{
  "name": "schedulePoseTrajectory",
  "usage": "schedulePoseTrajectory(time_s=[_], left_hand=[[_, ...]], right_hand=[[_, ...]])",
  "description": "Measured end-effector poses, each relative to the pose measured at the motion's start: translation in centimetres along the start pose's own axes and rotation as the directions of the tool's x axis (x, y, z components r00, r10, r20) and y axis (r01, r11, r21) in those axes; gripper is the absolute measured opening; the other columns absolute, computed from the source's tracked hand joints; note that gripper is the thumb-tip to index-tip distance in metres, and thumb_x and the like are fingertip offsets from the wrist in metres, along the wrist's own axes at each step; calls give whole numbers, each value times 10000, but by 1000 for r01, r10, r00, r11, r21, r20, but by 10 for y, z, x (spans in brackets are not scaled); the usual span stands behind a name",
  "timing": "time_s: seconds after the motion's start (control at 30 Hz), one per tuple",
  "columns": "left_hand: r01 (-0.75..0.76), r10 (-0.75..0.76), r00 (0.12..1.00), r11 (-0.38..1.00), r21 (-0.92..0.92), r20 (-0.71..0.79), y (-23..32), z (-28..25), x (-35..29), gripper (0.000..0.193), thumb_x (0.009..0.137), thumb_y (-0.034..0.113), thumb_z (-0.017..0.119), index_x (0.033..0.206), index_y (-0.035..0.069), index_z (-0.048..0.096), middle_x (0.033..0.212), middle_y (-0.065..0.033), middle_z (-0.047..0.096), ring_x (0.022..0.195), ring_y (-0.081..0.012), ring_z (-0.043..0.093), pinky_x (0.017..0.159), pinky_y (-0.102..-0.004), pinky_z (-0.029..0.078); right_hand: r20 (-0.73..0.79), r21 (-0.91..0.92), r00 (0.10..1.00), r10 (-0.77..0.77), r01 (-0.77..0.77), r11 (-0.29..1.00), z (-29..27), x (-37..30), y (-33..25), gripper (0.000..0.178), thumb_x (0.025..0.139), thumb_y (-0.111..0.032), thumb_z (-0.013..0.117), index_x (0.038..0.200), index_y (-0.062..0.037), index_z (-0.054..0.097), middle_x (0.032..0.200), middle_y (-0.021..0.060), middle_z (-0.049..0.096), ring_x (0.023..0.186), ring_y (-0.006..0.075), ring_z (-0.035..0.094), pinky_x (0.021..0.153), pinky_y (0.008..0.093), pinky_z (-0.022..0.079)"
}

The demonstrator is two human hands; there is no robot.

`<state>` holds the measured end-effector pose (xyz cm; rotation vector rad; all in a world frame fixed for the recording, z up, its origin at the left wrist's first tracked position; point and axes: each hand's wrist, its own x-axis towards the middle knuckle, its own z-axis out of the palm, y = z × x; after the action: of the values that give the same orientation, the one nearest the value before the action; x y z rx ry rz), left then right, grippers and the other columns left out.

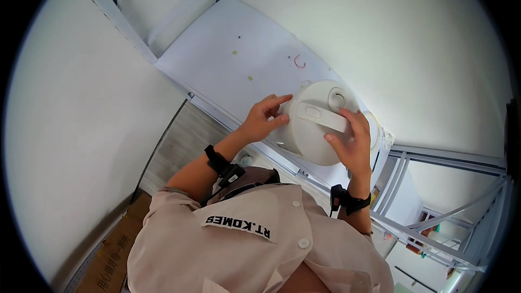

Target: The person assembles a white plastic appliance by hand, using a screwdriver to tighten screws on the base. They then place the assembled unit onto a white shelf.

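A white, rounded rice cooker (317, 144) stands at the near right end of the white table. Its lid carries a broad handle with an oval button, and a round vent (337, 97) lies beyond that. My left hand (263, 119) is at the cooker's left side, thumb and forefinger apart, their tips at the rim of the lid. With my right hand (354, 141) I grip the right end of the handle, thumb on the near side and fingers on the far side. The underside of the cooker is hidden.
On the white table (211, 70) lie a curled red string (298, 61) and small yellow scraps (250, 78). White walls rise on both sides. A metal frame rack (450, 157) stands at the right, and a cardboard box (111, 249) sits low at the left.
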<state>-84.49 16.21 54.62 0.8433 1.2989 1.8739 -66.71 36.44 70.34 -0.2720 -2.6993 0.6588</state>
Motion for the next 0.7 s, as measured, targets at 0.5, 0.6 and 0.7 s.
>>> schedulePoseTrajectory(time_s=[0.5, 0.6, 0.7], left_hand=[[-140, 131, 990, 968, 210, 55, 13, -9, 3, 658, 797, 237, 919, 1415, 179, 702, 916, -29, 580, 838, -164, 521, 771, -311, 480], [-169, 161, 985, 966, 195, 60, 8, -12, 5, 695, 781, 222, 936, 1428, 168, 691, 889, -17, 567, 821, -156, 497, 756, -305, 458], [-168, 160, 985, 971, 168, 62, 7, -12, 5, 707, 768, 238, 946, 1424, 161, 693, 885, -23, 570, 823, -161, 506, 749, -307, 458]], right_hand=[[42, 38, 997, 58, -60, 997, 7, 11, 1, 408, 862, -331, 841, 1155, -69, 730, 1034, 114, 724, 939, 327, 623, 860, 422, 474], [24, -20, 997, 80, -79, 997, 12, 14, 0, 388, 879, -363, 821, 1090, -56, 710, 1000, 118, 723, 901, 340, 627, 836, 431, 467], [48, -100, 994, 100, -95, 990, 14, 22, -6, 383, 886, -382, 809, 1053, -57, 695, 977, 120, 719, 881, 353, 627, 824, 445, 462]])
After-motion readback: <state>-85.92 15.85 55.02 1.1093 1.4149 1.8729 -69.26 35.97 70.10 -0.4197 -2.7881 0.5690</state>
